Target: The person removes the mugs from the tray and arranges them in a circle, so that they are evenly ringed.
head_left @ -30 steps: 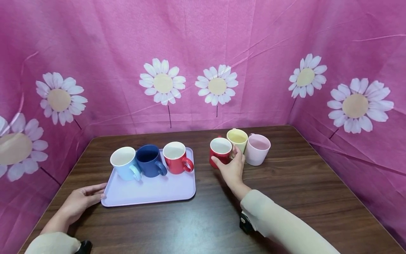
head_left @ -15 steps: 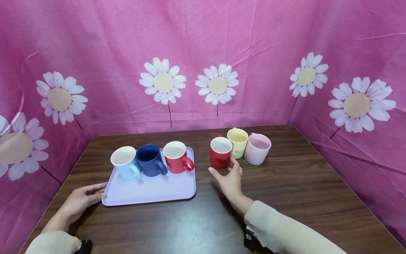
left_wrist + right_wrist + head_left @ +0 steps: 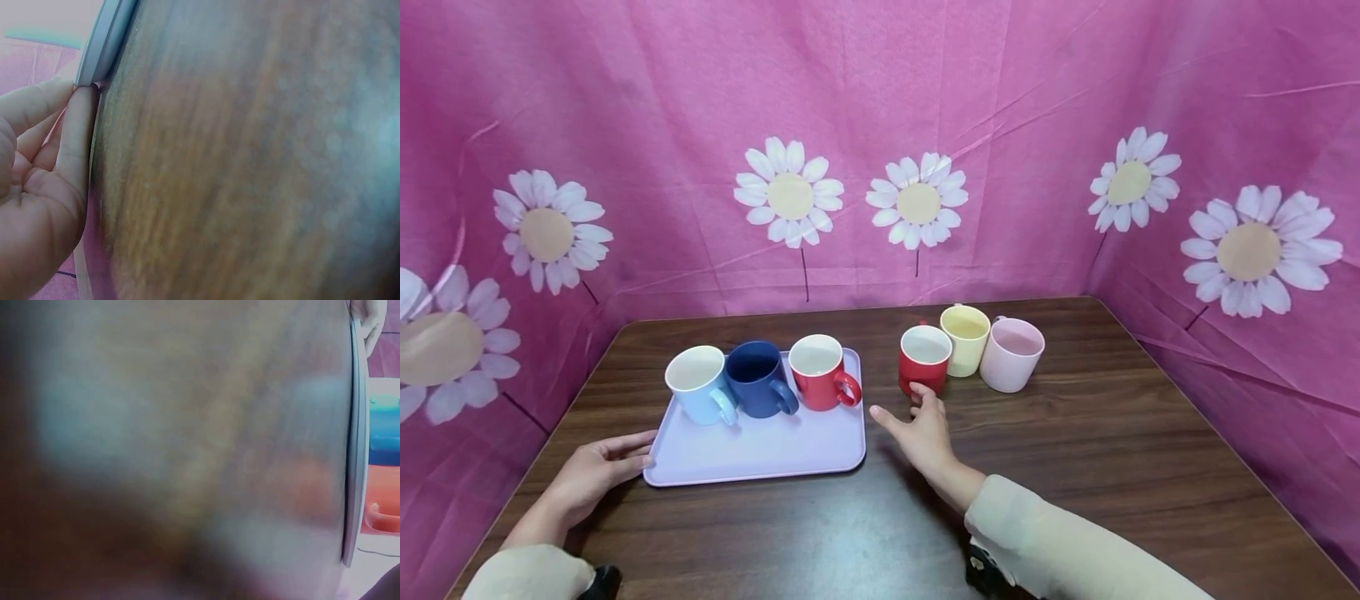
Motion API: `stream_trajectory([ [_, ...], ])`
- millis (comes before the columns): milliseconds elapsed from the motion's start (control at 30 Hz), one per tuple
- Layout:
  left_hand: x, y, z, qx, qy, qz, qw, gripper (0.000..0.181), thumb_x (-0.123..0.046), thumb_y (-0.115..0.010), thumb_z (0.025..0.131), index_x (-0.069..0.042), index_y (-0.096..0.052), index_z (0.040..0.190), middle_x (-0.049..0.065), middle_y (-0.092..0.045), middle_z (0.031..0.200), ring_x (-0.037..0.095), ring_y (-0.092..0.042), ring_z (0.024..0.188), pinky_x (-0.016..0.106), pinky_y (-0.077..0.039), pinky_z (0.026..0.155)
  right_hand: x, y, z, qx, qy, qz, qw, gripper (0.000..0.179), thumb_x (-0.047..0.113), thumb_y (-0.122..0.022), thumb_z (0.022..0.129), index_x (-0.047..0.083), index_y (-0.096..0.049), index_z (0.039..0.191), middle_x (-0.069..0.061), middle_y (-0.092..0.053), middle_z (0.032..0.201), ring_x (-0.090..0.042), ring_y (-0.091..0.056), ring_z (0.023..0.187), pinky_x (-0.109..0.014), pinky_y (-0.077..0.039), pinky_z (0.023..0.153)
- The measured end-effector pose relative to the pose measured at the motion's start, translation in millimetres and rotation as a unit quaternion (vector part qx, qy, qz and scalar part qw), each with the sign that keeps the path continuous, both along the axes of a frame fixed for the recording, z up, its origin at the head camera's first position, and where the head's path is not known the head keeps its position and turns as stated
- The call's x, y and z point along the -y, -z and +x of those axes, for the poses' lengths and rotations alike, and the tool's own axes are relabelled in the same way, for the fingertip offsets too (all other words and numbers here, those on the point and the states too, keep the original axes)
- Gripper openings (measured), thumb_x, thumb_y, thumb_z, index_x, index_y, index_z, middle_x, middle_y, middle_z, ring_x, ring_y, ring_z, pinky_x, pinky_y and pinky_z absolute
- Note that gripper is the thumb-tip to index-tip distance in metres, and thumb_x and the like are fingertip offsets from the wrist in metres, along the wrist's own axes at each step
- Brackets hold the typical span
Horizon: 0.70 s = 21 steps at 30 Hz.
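In the head view a lilac tray (image 3: 752, 454) carries a light blue mug (image 3: 695, 385), a navy mug (image 3: 760, 382) and a red mug (image 3: 820, 375), lined up along its back half. My left hand (image 3: 591, 475) touches the tray's left edge with fairly straight fingers; the left wrist view has the fingertips right at the tray rim (image 3: 103, 47). My right hand (image 3: 925, 437) holds nothing, thumb and index finger spread apart. Its index fingertip overlaps the base of a second red mug (image 3: 923, 358), which stands upright on the table with its handle turned to the back.
Right of that mug stand a yellow mug (image 3: 966, 340) and a pink mug (image 3: 1012, 357), close together. All of it is on a dark wooden table (image 3: 1112, 433). A pink cloth (image 3: 880, 100) with daisies hangs around the back and sides.
My right hand has let go of the second red mug, drawn back towards me and then shifted left. That mug stays in place. The left hand remains at the tray.
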<state>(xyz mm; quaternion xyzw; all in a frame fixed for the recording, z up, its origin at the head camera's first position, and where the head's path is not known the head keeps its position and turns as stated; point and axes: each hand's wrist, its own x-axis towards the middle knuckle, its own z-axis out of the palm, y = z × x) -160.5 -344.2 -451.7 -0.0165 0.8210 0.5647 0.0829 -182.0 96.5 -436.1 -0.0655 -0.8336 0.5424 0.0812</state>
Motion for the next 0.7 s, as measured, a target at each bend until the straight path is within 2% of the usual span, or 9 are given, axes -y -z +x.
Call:
stream_trajectory([
  [133, -0.5, -0.1, -0.2, -0.001, 0.001, -0.002, 1.0000, 0.057, -0.010, -0.070, 0.087, 0.017, -0.044, 0.131, 0.016, -0.066, 0.111, 0.000, -0.060, 0.092, 0.018, -0.049, 0.077, 3, -2.8, -5.8, 0.017, -0.031, 0.009, 0.9993, 0.074, 0.037, -0.079, 0.077, 0.000, -0.046, 0.132, -0.022, -0.049, 0.122, -0.038, -0.054, 0.109, -0.046, -0.048, 0.089],
  [333, -0.5, -0.1, 0.3, -0.005, 0.001, -0.002, 1.0000, 0.058, -0.009, -0.070, 0.087, 0.018, -0.043, 0.131, 0.016, -0.066, 0.111, 0.000, -0.060, 0.093, 0.018, -0.049, 0.077, 7, -4.2, -16.0, 0.017, -0.082, 0.041, 0.9956, 0.074, 0.039, -0.079, 0.076, 0.001, -0.047, 0.131, -0.020, -0.049, 0.123, -0.036, -0.054, 0.111, -0.045, -0.048, 0.089],
  [700, -1.0, -1.1, -0.4, -0.003, 0.000, -0.007, 1.0000, 0.059, -0.010, -0.070, 0.087, 0.018, -0.043, 0.131, 0.019, -0.065, 0.112, -0.002, -0.059, 0.092, 0.017, -0.049, 0.077, 10, -7.7, -34.7, -0.006, -0.193, 0.082, 0.9777, 0.072, 0.035, -0.080, 0.076, 0.000, -0.049, 0.131, -0.017, -0.051, 0.127, -0.032, -0.056, 0.109, -0.041, -0.051, 0.086],
])
